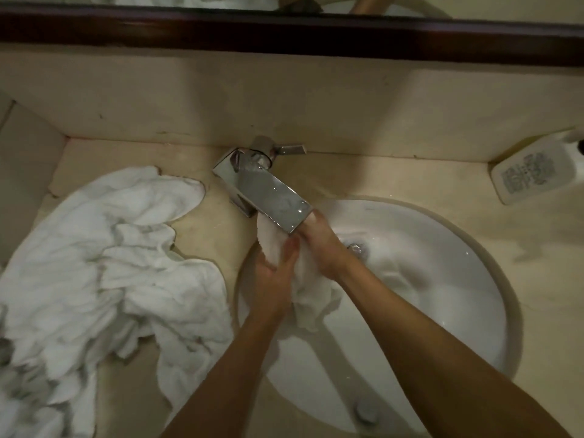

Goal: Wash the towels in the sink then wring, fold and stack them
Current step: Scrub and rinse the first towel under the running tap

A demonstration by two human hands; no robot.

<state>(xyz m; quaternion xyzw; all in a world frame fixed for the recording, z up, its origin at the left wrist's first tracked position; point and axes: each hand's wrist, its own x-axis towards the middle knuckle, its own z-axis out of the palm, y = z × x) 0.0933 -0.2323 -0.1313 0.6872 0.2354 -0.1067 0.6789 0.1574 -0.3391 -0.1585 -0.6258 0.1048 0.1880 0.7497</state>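
Both my hands grip one small white towel [311, 295] over the white sink basin [458, 311], right under the spout of the chrome faucet [268, 194]. My left hand [275, 273] holds the towel's left side with the thumb across it. My right hand [319, 245] wraps the upper part, its fingertips partly hidden behind the spout. The towel's loose end hangs down into the basin. A heap of crumpled white towels [110, 279] lies on the counter to the left of the sink.
The beige stone counter [537, 248] surrounds the basin. A white soap dispenser bottle [534, 172] stands at the back right. The drain [357, 248] shows beside my right wrist. A dark-framed mirror [284, 36] runs along the wall above.
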